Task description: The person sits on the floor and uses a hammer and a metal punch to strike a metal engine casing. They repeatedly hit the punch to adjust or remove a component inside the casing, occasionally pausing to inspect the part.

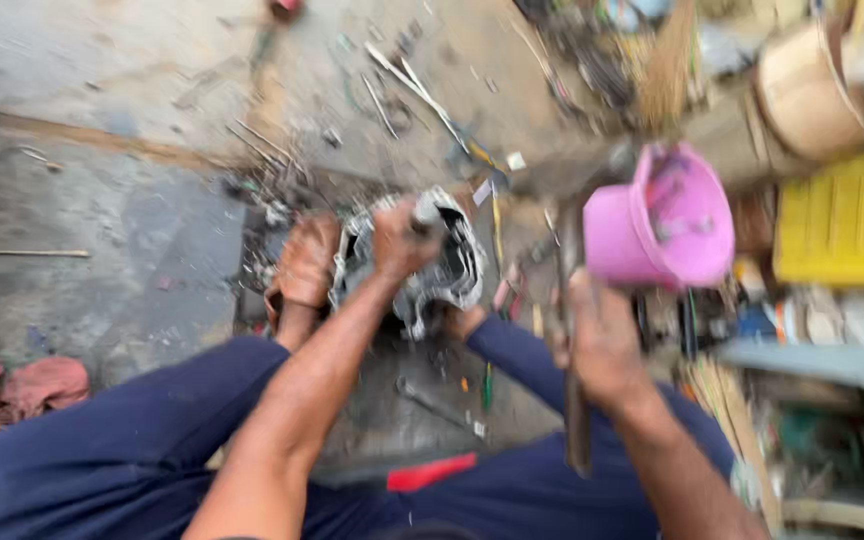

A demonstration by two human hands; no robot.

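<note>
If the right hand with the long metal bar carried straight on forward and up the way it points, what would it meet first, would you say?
Probably the pink bucket, just beyond the right hand and the bar it grips; blur leaves the depth unclear.

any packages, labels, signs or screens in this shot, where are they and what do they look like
No screens, signs or readable labels show; the frame is motion-blurred.
Containers only:
pink plastic bucket, right of centre, tipped with its mouth toward the camera, beside the right hand gripping a long tool.
yellow ribbed crate, far right edge, boxy.
tan round drum, top right, on its side.
The left hand rests on the grey metal engine casing, which shows no label.
</note>
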